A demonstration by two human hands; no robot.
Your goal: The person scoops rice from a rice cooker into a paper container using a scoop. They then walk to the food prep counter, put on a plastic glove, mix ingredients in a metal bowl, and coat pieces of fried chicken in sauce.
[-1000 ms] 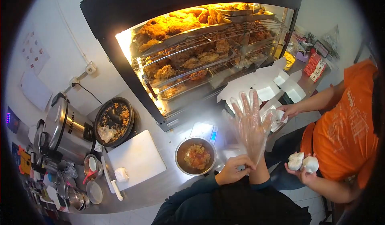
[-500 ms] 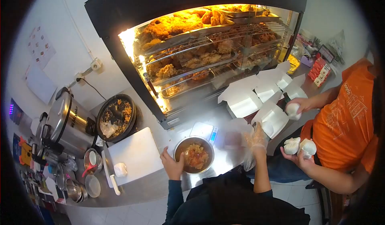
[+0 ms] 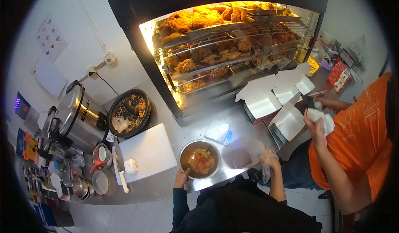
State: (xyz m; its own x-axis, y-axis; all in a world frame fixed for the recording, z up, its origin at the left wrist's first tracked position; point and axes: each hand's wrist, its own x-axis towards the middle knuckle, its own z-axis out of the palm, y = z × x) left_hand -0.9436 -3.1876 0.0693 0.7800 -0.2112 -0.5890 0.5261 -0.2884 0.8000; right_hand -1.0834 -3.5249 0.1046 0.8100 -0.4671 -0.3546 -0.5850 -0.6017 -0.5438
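Note:
My left hand [image 3: 181,178] grips the near-left rim of a metal bowl [image 3: 183,150], thumb over the edge. Chunky orange-brown food with red bits lies in the bowl. My right hand [image 3: 271,160] wears a loose clear plastic glove, its fingers curled against the right edge of a translucent container [image 3: 253,145]. Something dark reddish shows in that container. Behind the bowl lies a white scale [image 3: 217,132] with a lit blue display.
Left are a white cutting board [image 3: 153,145] with a white ball, a knife [image 3: 124,181], a black pan [image 3: 148,120] and steel cookers. A lit food cabinet [image 3: 174,116] stands behind. Right, a person in orange [image 3: 353,137] holds white bundles beside open boxes [image 3: 291,120].
My left hand has left the glove cuff and taken the bowl's rim. My gloved right hand has come down to the container. The co-worker's hands have moved together.

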